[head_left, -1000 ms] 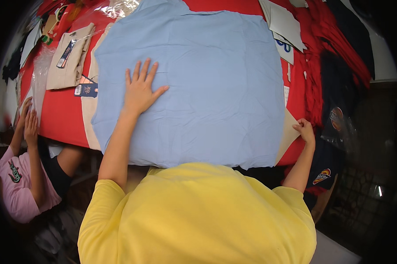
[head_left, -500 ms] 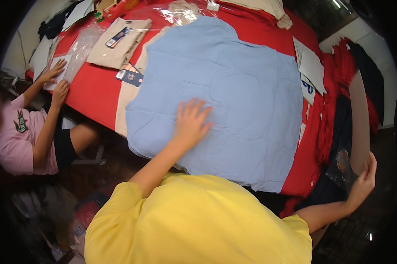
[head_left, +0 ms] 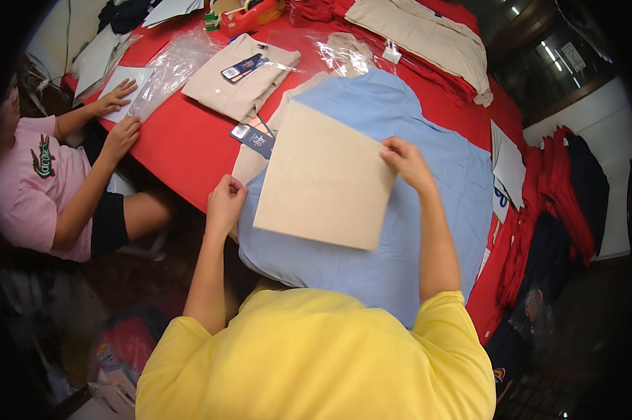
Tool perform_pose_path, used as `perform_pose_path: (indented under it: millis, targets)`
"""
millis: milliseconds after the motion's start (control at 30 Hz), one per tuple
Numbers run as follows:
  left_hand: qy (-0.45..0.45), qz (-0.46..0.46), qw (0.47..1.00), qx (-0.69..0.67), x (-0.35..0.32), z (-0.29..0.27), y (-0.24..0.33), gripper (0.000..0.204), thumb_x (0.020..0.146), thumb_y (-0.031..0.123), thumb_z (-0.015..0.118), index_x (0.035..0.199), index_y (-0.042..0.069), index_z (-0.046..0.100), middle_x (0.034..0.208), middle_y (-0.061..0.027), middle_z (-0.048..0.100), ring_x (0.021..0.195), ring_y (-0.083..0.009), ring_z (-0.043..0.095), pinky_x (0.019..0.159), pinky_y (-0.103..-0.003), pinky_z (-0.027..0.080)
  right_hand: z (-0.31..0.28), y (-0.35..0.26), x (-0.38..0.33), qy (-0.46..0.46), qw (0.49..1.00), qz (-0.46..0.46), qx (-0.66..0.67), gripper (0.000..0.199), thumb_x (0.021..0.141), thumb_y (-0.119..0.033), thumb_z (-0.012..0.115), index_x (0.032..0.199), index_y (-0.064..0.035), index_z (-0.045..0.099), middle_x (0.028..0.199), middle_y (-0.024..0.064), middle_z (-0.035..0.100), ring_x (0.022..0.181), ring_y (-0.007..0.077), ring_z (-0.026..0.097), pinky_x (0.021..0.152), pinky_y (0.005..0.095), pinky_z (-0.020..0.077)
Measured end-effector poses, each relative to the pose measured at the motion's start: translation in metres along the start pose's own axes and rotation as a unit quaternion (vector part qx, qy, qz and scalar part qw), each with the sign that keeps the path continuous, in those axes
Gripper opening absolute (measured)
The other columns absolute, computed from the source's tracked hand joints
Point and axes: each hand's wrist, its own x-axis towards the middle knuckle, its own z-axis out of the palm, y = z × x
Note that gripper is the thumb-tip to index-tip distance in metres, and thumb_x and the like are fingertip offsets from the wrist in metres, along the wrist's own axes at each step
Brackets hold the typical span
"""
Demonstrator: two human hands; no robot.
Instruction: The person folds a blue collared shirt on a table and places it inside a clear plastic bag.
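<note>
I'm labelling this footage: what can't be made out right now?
Head view: blue garment, its middle hidden by the cardboard sheet.
Head view: beige cloth, part covered by the blue garment.
Head view: left hand, too small to tell whether it pinches cloth.
Head view: yellow shirt, cut off by the lower edge.

At centre, the right hand (head_left: 410,166) grips a board (head_left: 323,182) by its right edge, over blue cloth (head_left: 456,199) — the left hand (head_left: 224,205), left of the board, curls its fingers (head_left: 232,185) near the cloth. A folded shirt (head_left: 225,89) lies upper left on the bench (head_left: 163,150); far left, a co-worker (head_left: 29,210) touches a white sheet (head_left: 135,77).
</note>
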Motion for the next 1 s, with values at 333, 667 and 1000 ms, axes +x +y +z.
perform_pose_path:
  millis: [333,667,1000]
  targets:
    - [-0.098,-0.081,0.982,-0.139,0.012,-0.014,-0.013,0.017,0.087,0.008,0.065,0.1,-0.001,0.058,0.078,-0.0039,0.064,0.072,-0.0085,0.059,0.062,-0.024,0.049,0.043,0.022,0.036,0.054,0.985,0.069,-0.146,0.023,0.089,-0.019,0.057,0.104,-0.0026,0.062,0.095,0.0198,0.068,0.09,0.0356,0.065,0.08,0.0402,0.0483]
    - [-0.148,-0.132,0.953,-0.229,0.015,-0.027,-0.017,0.03,0.09,0.004,0.059,0.119,0.0,0.054,0.09,-0.0048,0.066,0.082,-0.0108,0.062,0.073,-0.025,0.052,0.042,0.026,0.049,0.038,0.984,0.055,-0.167,0.017,0.089,-0.015,0.058,0.101,-0.0031,0.061,0.087,0.0193,0.067,0.082,0.0354,0.063,0.073,0.0409,0.0474]
    - [-0.128,-0.048,0.987,-0.09,0.02,-0.038,-0.013,0.027,0.086,0.006,0.063,0.113,0.0,0.06,0.087,-0.0037,0.064,0.08,-0.011,0.061,0.07,-0.025,0.049,0.041,0.024,0.049,0.025,0.981,0.068,-0.182,0.016,0.089,-0.013,0.058,0.102,-0.0028,0.061,0.088,0.0174,0.067,0.081,0.0307,0.063,0.074,0.038,0.0476]
